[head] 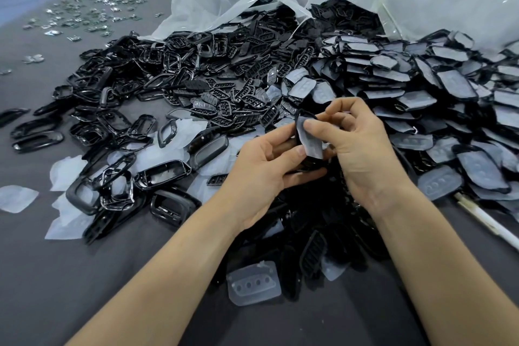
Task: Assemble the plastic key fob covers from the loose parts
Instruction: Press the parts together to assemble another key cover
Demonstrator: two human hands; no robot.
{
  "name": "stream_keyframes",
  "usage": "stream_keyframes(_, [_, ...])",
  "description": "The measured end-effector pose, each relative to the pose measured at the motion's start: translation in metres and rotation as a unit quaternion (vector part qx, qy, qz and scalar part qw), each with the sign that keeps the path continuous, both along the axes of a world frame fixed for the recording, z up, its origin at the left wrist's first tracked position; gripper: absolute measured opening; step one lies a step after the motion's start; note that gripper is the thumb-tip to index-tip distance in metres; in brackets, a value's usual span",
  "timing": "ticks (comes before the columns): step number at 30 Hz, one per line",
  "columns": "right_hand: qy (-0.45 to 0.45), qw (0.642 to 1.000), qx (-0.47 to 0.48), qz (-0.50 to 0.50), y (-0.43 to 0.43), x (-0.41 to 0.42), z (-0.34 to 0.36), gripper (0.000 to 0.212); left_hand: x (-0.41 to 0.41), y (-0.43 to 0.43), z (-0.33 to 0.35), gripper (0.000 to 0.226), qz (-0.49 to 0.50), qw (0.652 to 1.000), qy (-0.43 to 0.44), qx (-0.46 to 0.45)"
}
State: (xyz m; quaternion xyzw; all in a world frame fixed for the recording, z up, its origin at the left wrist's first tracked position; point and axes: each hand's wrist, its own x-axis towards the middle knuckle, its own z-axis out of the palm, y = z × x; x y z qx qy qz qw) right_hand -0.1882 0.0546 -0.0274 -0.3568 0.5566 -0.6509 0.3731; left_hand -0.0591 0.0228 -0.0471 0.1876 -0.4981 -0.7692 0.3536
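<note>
A: Key fob cover (pixel 310 161): where is it?
B: Held over the near pile (pixel 309 233). Left hand (pixel 266 168) grips it from below; right hand (pixel 362 149) pinches the translucent pad (pixel 310 143) onto it.
A: Advice?
B: Line up the pad's edges first, then press round; it looks only half seated, perhaps. Spare frames (pixel 174 62) lie beyond.

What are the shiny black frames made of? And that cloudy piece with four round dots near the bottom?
The black frames look like hard, glossy plastic: light glints off their edges. The cloudy piece may be silicone or soft plastic: it is milky and half see-through, with a dull surface.
</note>
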Motion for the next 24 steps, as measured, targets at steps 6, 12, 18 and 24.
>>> stream_keyframes(6, [-0.059, 0.998, 0.02, 0.032, -0.0001, -0.0022, 0.0005, 0.025, 0.001, -0.001, 0.0001, 0.035, -0.019, 1.0, 0.004, 0.006])
stream_keyframes(12, [0.05, 0.999, 0.001, 0.012, -0.0019, -0.0021, -0.0031, 0.025, 0.0002, -0.0007, 0.0037, 0.024, -0.017, 0.997, 0.026, 0.064])
stream_keyframes(18, [0.068, 0.997, 0.002, 0.026, -0.0008, -0.0001, -0.0009, 0.02, -0.0001, -0.0018, 0.0006, 0.034, 0.02, 0.999, -0.036, -0.02])
stream_keyframes(24, [0.038, 0.999, 0.007, 0.034, 0.0016, 0.0039, 0.0032, 0.018, 0.0012, -0.0012, 0.0033, 0.039, 0.03, 0.997, -0.057, -0.052])
